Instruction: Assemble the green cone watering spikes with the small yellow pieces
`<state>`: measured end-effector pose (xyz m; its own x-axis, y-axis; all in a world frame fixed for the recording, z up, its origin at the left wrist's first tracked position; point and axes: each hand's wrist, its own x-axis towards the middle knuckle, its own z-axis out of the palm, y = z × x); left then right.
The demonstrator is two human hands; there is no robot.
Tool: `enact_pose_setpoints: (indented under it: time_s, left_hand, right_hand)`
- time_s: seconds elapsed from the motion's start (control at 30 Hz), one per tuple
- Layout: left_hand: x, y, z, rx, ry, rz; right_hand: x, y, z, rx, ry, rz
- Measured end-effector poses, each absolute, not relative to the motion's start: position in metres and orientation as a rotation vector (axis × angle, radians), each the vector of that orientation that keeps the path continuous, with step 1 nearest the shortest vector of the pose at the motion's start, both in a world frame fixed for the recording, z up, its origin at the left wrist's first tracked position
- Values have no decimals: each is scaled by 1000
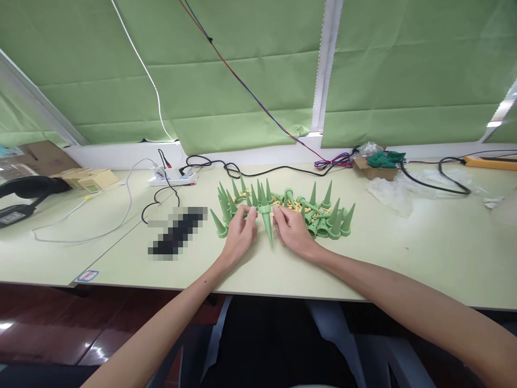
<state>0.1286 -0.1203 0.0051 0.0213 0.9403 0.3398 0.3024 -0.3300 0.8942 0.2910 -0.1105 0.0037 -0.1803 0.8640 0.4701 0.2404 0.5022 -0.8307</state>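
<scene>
A green plastic watering spike (267, 229) hangs point down between my two hands, its wide collar level with my fingertips. My left hand (241, 231) is closed, thumb and fingers at the left side of that collar. On the other side, my right hand (293, 229) is pinched just beside the collar; what its fingertips hold, if anything, is too small to make out. Behind both hands lies a group of similar green spikes (335, 218), several upright on their bases and others on their sides. Small yellow pieces (297, 206) are scattered among them, partly hidden.
A power strip (172, 175) with plugs and a black cable (266, 172) run along the back. A small cardboard box (375, 170) and clear plastic wrap (390, 195) are at back right. Headphones (34, 186) lie far left, near a pixelated dark object (177, 234).
</scene>
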Motion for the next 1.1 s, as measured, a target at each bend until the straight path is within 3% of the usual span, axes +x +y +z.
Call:
enact_pose_setpoints:
  time_s: [0.3, 1.1]
  left_hand:
    - [125, -122, 12, 1582, 1210, 1045]
    - [125, -125, 13, 1709, 1016, 1057]
  right_hand:
    - [292, -116, 6, -779, -1846, 682]
    - [293, -110, -1, -844, -1780, 740]
